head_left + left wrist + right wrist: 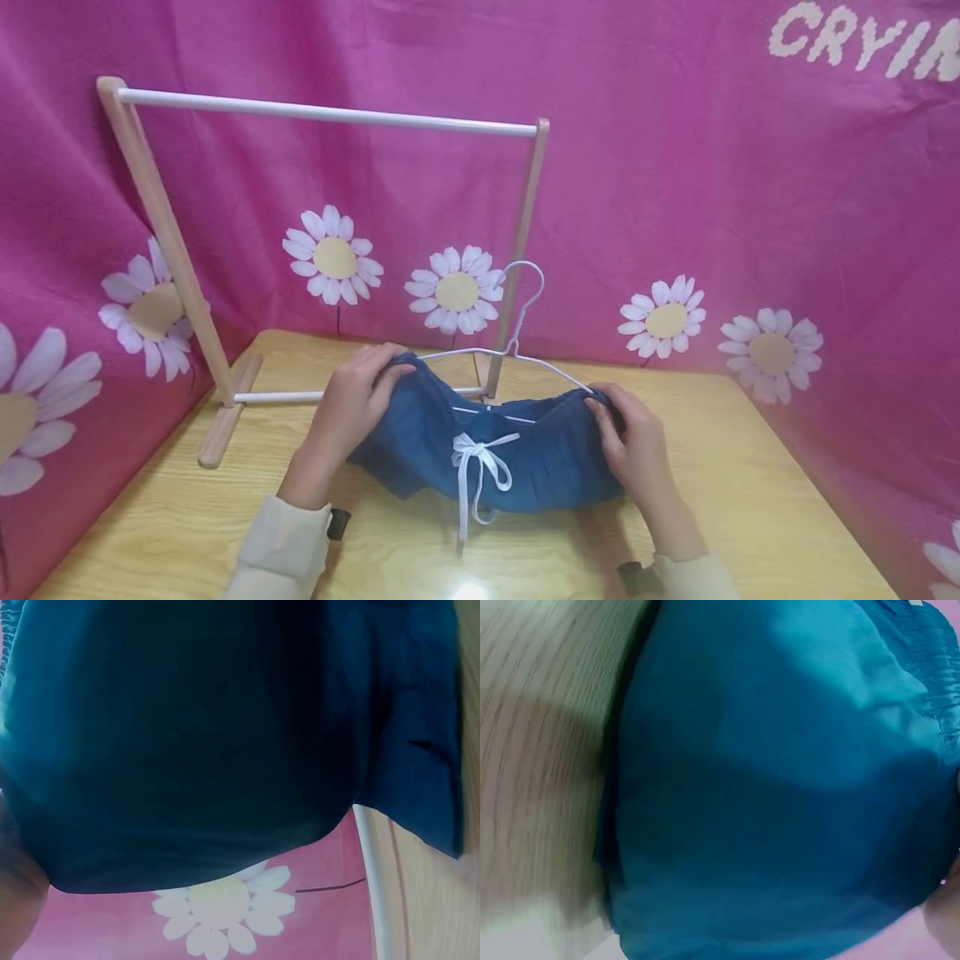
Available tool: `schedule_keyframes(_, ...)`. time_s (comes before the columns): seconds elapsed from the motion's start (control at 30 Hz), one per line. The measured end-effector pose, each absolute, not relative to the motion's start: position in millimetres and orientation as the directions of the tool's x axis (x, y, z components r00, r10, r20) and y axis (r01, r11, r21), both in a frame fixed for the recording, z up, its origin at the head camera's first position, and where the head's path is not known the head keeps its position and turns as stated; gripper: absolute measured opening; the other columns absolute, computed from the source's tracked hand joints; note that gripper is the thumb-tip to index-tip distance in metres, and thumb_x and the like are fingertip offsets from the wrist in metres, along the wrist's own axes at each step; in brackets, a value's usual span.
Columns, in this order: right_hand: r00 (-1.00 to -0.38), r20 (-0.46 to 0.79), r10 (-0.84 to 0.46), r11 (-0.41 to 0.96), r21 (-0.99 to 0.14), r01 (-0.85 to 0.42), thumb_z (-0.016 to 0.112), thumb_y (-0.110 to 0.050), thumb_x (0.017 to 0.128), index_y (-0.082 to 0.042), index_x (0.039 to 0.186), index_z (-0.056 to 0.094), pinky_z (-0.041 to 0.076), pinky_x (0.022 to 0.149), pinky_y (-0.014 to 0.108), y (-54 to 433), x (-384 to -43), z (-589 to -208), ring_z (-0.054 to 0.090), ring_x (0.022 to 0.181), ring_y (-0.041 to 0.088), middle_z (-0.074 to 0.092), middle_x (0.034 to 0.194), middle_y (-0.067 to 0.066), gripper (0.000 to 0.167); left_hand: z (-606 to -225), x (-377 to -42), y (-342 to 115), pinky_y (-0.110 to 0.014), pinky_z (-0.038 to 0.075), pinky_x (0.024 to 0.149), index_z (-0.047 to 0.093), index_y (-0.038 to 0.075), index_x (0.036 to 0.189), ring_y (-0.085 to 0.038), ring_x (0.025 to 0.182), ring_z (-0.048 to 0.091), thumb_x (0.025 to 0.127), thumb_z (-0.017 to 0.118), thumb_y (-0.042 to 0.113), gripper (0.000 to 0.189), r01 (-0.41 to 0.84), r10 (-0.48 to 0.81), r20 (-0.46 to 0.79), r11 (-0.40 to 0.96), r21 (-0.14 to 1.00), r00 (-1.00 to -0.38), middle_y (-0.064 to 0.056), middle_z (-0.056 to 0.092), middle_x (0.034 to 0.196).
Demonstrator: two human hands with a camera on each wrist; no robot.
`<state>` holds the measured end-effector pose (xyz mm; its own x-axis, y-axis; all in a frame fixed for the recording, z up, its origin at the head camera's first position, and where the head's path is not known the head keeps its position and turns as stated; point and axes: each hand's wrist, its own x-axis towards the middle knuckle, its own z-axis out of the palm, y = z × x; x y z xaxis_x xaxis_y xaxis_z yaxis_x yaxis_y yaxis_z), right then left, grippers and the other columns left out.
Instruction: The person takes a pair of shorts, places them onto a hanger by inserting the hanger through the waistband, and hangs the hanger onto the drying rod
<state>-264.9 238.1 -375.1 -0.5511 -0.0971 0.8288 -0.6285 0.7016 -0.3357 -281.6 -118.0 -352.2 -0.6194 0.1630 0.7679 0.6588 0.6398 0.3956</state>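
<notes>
Left hand [348, 412]: I see fingers pinching blue shorts [551, 475]
Right hand [637, 442]: fingers pinching their opposite side
Hanger [515, 348]: partly inside them

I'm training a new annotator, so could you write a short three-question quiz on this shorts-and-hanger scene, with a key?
1. Multiple choice: where is the clothes hanger's hook relative to the garment rack's top rail?
A. Looped over it
B. Off it, lower in the head view
C. Above it in the head view

2. True or false: only the right grip holds the blue drawstring shorts.

3. Short answer: what colour is the tied bow on the front of the shorts?

Key:
1. B
2. False; the left grip holds them too.
3. White
</notes>
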Motion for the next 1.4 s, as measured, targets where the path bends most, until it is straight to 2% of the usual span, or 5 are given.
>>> schedule_keyframes(0.2,-0.565,0.824,-0.052,0.683,-0.383,-0.622,0.073,0.008,0.087,0.000,0.102,0.072,0.044,0.084,0.010,244,-268,-377,0.067,0.082,0.023,0.073,0.091,0.011,0.017,-349,-281,-125,-0.038,0.059,0.085,0.072,0.004,0.110,-0.022,0.090,0.065,0.088,0.078,0.003,0.023,0.653,0.120,0.795,0.649,0.391,-0.595,-0.008,0.074,0.099)
schedule_keyframes(0.77,-0.575,0.813,-0.093,0.718,-0.346,-0.605,0.066,0.008,0.090,-0.003,0.089,0.068,0.041,0.066,0.024,258,-270,-368,0.052,0.067,0.014,0.060,0.071,0.002,0.011,-347,-284,-144,-0.030,0.054,0.084,0.073,0.006,0.107,-0.018,0.088,0.064,0.090,0.074,0.006,0.017,0.619,0.014,0.796,0.637,0.460,-0.606,-0.006,0.073,0.094)
schedule_keyframes(1.1,-0.538,0.811,-0.230,0.675,-0.266,-0.688,0.064,0.014,0.089,-0.010,0.143,0.059,0.041,0.078,0.014,263,-266,-358,0.054,0.073,0.008,0.065,0.080,0.005,0.060,-345,-283,-135,-0.044,0.058,0.083,0.073,0.003,0.108,-0.024,0.087,0.065,0.088,0.076,0.003,0.020,0.631,0.037,0.812,0.651,0.422,-0.582,-0.010,0.073,0.096)
schedule_keyframes(1.23,-0.542,0.803,-0.248,0.640,-0.284,-0.714,0.065,0.013,0.089,-0.004,0.127,0.068,0.042,0.097,0.014,260,-265,-357,0.065,0.100,0.013,0.073,0.115,0.012,0.042,-345,-281,-132,-0.043,0.058,0.083,0.073,0.003,0.110,-0.024,0.087,0.065,0.089,0.076,0.004,0.022,0.623,0.048,0.803,0.659,0.421,-0.594,-0.010,0.073,0.097)
schedule_keyframes(1.4,-0.520,0.832,-0.192,0.674,-0.274,-0.686,0.068,0.007,0.090,-0.004,0.105,0.070,0.043,0.078,0.029,259,-267,-361,0.063,0.079,0.015,0.073,0.092,0.007,0.019,-347,-280,-129,-0.043,0.058,0.082,0.073,0.004,0.110,-0.023,0.087,0.064,0.088,0.076,0.002,0.022,0.621,0.045,0.806,0.664,0.417,-0.590,-0.009,0.074,0.097)
